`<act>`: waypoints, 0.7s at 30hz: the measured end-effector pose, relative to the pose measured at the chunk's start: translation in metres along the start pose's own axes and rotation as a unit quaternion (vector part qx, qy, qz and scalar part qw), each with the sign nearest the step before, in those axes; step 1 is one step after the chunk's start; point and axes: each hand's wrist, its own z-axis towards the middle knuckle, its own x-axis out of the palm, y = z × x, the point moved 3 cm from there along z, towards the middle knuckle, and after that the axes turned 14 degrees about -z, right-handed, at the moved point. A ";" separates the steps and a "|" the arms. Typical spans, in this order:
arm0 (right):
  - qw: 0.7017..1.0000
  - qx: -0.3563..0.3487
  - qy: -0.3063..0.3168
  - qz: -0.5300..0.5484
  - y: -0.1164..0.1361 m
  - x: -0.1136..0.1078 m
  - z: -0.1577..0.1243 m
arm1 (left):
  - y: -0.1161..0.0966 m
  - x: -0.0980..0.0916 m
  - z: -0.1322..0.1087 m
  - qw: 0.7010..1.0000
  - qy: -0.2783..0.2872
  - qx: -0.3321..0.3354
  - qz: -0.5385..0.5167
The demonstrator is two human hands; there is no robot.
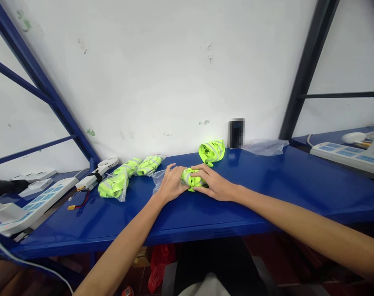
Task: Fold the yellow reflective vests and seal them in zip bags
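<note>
A rolled-up yellow-green reflective vest (192, 179) lies on the blue table (137, 224) between my two hands. My left hand (172, 183) is closed at its left end, and a clear plastic bag (158, 179) shows beyond that hand's left side. Part of the bag seems to cover the vest's left end, though the fingers hide how far. From the right, my right hand (217, 185) curls its fingers over the bundle and grips it. Another rolled reflective vest (212, 151), without a bag, rests farther back near the wall.
Several bagged reflective vests (114, 185) lie on the left. Beside them are a small white fan (108, 163) and a wired connector (72, 207). A dark upright device (236, 133) leans against the wall, next to an flat plastic bag (267, 146). Power strips (35, 205) stand at the far left.
</note>
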 end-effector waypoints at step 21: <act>0.997 0.065 0.033 0.029 -0.018 0.014 0.013 | -0.018 0.015 0.010 0.995 0.012 0.037 0.096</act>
